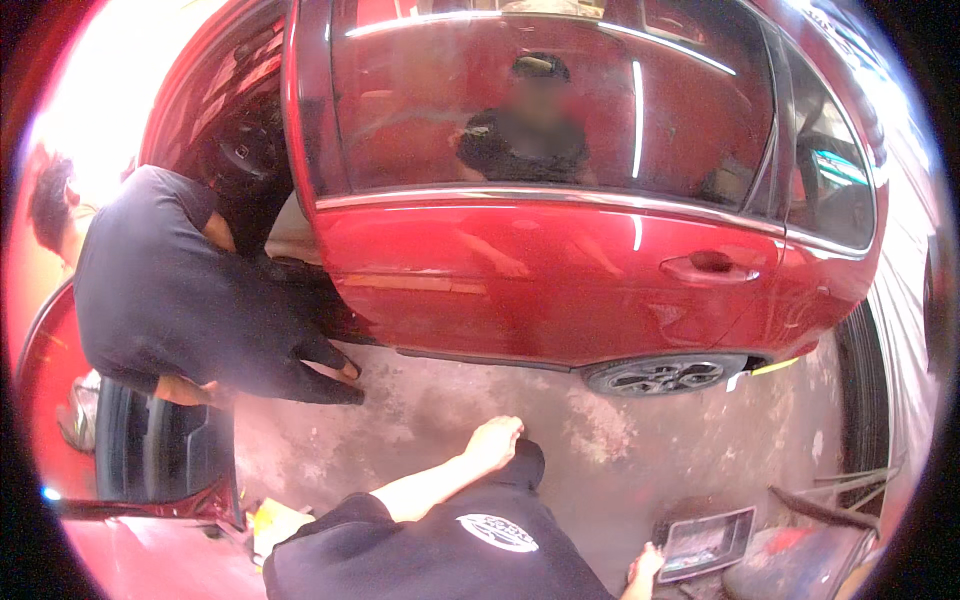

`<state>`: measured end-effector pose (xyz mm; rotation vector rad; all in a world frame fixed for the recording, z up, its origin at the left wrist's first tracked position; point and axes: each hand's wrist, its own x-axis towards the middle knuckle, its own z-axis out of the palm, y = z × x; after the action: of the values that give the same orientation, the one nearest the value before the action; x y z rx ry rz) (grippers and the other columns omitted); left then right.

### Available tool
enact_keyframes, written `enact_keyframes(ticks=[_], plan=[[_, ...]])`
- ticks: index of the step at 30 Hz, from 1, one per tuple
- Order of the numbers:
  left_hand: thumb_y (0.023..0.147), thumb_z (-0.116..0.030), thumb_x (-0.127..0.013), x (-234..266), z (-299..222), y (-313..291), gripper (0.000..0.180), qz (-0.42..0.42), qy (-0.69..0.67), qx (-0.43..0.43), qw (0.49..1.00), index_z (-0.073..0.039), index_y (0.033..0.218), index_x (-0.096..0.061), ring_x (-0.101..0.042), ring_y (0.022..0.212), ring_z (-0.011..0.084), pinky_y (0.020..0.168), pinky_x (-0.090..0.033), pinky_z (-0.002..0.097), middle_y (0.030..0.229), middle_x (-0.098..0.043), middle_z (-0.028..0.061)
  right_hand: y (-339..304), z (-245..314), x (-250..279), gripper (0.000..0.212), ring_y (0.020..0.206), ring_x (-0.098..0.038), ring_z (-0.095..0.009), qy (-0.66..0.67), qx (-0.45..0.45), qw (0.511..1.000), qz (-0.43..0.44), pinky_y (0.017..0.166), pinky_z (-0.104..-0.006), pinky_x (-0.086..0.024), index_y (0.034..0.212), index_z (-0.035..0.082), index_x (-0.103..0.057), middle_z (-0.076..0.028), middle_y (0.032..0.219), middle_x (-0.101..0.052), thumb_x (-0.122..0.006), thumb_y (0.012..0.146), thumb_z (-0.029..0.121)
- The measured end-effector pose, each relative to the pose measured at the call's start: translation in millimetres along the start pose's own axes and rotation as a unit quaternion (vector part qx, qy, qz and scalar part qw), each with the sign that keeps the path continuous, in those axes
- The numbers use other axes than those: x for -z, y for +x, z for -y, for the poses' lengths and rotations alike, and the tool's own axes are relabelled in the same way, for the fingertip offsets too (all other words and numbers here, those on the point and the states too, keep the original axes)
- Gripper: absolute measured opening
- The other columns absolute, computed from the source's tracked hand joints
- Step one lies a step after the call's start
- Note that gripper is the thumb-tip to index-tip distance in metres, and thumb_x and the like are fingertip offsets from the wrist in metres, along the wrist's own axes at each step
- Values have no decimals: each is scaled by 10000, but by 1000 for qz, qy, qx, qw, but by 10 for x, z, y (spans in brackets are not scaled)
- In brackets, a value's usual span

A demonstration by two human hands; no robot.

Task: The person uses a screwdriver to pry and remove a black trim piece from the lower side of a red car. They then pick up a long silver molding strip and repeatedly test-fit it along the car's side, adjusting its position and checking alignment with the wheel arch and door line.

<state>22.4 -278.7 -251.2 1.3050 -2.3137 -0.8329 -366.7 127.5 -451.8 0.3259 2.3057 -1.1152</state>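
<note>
My left hand [494,443] is closed, its fingers curled in above my dark-clothed knee. Whether it holds anything is hidden from view. Low on the right, my right hand [646,566] closes at the left rim of a grey rectangular tray [748,530], which has small items in it that are too blurred to name. Ahead of me stands a red car, its rear door [480,280] facing me. The door's window [420,120] mirrors a person and ceiling lights.
At the left, a person in dark clothes [180,270] bends toward the car's front opening. An open red door panel [150,550] lies near me on the left. The rear wheel [665,376] is ahead right; a tyre [862,400] and dark clutter [800,570] are on the right.
</note>
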Motion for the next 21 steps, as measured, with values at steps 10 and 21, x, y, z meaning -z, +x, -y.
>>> enact_keyframes(ticks=[10, 21], plan=[[931, -295, -573, -373, -2007, 2041, 312, -22, -11, -243, 970, -34, 1101, -595, -606, 978, 311, 840, -495, 455, 988, -633, 134, 497, 2392, -515, 129, 569, -538, -149, -81, 147, 972, 166, 438, -254, -416, 933, 94, -545, -20, 738, -520, -614, 909, 201], [809, -166, -518, -563, -3113, 3115, 463, -102, 58, -132, 984, 54, 1216, -519, -586, 1000, 329, 889, -496, 483, 1027, -604, 180, 2002, 3619, -1251, 228, 734, -581, -197, -345, 120, 846, 388, 593, -325, -466, 1013, 69, -565, -57, 860, -582, -645, 877, 233]])
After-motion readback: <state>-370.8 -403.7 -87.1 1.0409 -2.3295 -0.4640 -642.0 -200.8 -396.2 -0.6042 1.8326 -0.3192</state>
